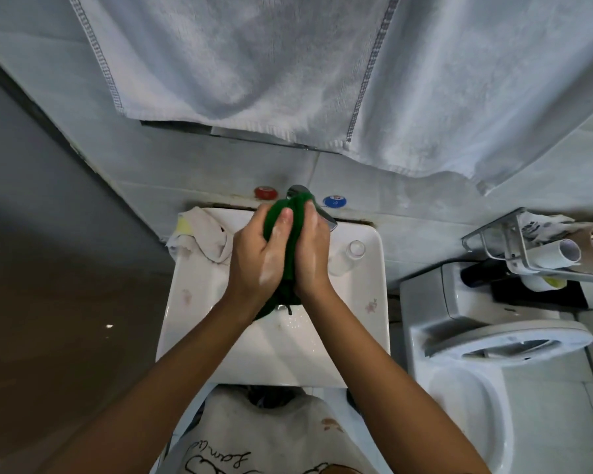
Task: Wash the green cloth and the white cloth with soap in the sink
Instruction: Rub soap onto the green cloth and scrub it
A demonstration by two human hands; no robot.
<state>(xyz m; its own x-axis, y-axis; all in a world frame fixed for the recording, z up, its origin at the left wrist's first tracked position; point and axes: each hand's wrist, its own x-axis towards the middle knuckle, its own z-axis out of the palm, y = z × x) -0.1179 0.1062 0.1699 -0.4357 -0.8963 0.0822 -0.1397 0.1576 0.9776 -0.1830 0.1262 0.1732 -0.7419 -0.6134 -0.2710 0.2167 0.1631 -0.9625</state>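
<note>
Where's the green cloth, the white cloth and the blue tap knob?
green cloth (277, 217), head view, bunched top between the hands
white cloth (204, 241), head view, crumpled middle
blue tap knob (334, 201), head view, round face

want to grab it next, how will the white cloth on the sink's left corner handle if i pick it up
The white cloth lies crumpled and draped over the sink rim, so it is probably floppy and will sag from any grip. It looks thin, likely light. Whether it is wet cannot be told.

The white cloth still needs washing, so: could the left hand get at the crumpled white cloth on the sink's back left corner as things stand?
Probably yes, once freed. The left hand now shares a grip on the bunched green cloth with the right hand. The crumpled white cloth lies uncovered right beside it on the white ceramic sink rim.
</note>
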